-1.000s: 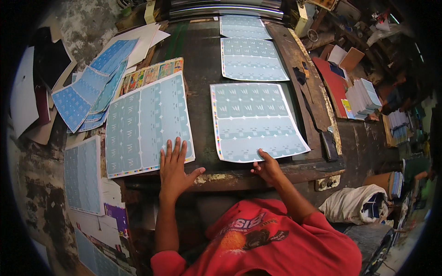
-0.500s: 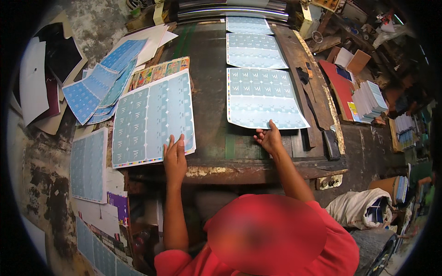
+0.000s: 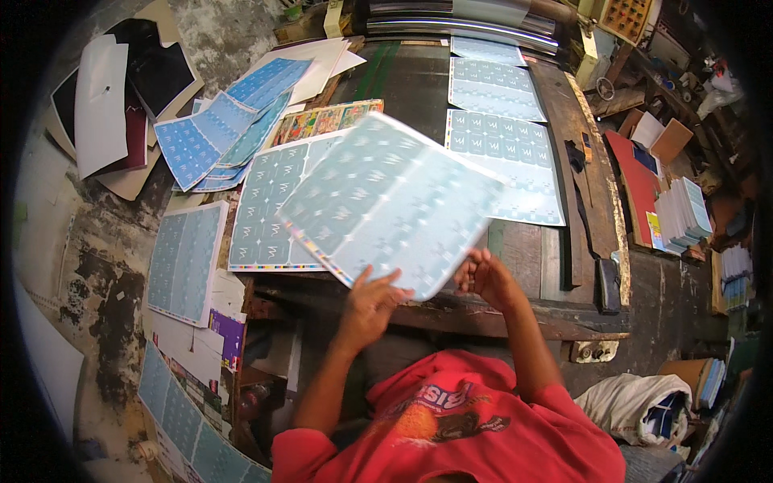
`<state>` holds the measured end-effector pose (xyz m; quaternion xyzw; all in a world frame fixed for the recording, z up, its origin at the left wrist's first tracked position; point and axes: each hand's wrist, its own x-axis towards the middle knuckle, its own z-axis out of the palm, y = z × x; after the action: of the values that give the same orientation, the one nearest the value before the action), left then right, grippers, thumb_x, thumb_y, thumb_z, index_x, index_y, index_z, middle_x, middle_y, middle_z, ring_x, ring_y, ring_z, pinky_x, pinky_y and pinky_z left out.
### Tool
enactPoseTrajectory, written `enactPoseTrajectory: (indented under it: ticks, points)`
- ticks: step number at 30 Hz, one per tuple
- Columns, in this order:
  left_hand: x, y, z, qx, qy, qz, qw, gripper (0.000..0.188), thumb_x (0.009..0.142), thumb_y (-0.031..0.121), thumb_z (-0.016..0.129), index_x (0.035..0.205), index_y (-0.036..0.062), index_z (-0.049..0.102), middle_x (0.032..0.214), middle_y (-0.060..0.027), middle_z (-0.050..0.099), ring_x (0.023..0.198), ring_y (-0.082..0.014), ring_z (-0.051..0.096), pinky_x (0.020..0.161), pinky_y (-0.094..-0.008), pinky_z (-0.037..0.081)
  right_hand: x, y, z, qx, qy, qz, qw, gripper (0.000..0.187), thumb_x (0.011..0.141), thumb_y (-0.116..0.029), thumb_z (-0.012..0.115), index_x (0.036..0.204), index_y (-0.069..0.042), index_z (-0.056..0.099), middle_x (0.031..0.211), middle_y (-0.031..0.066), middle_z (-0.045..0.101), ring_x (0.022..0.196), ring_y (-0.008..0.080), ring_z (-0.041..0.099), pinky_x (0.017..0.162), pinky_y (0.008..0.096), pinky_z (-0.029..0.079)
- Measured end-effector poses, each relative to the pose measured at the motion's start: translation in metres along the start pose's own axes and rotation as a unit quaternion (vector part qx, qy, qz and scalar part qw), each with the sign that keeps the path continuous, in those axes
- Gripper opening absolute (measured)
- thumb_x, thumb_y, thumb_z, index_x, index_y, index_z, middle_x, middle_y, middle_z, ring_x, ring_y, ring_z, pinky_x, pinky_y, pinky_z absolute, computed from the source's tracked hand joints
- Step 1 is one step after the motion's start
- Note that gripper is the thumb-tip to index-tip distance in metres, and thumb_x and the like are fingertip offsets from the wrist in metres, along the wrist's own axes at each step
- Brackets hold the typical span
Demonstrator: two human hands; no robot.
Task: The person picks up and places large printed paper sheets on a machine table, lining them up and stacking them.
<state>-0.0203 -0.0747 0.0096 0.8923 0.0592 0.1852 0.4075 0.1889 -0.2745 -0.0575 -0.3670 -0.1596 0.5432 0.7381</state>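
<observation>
Hands: left hand (image 3: pixel 372 299) and right hand (image 3: pixel 481 274) grip blue printed sheet (image 3: pixel 390 201) near edge, lifted above table (image 3: pixel 515 249).

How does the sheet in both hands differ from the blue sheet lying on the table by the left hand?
The lifted sheet is held off the table by the left hand and right hand; the flat sheet rests on the table. The lifted sheet is tilted and motion-blurred; the flat sheet lies level and sharp. The lifted sheet partly covers the flat sheet. Both are pale blue with a repeated grid print.
</observation>
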Motion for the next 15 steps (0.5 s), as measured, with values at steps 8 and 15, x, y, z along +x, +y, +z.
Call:
enactPoseTrajectory:
  ticks: [8, 15]
  points:
    - [-0.033, -0.042, 0.011, -0.174, 0.485, -0.234, 0.825, 0.076, 0.092, 0.035, 0.065, 0.144, -0.0010, 0.023, 0.152, -0.0220, 0.023, 0.139, -0.0348, 0.031, 0.109, -0.0517, 0.032, -0.059, 0.052, 0.004, 0.100, 0.216, 0.026, 0.971, 0.037, 0.096, -0.032, 0.055, 0.112, 0.001, 0.053, 0.074, 0.0102, 0.062, 0.058, 0.0188, 0.058, 0.064, 0.0390, 0.053]
    - [-0.024, -0.091, -0.007, -0.519, 0.360, -0.296, 0.716, 0.066, 0.086, 0.011, 0.072, 0.138, 0.0113, 0.031, 0.124, -0.0082, 0.055, 0.110, -0.0243, 0.055, 0.088, -0.0430, 0.044, -0.118, 0.107, -0.009, 0.119, 0.274, 0.054, 0.953, 0.046, 0.098, -0.041, 0.051, 0.114, 0.002, 0.051, 0.084, 0.0177, 0.066, 0.067, 0.0219, 0.063, 0.075, 0.0433, 0.055]
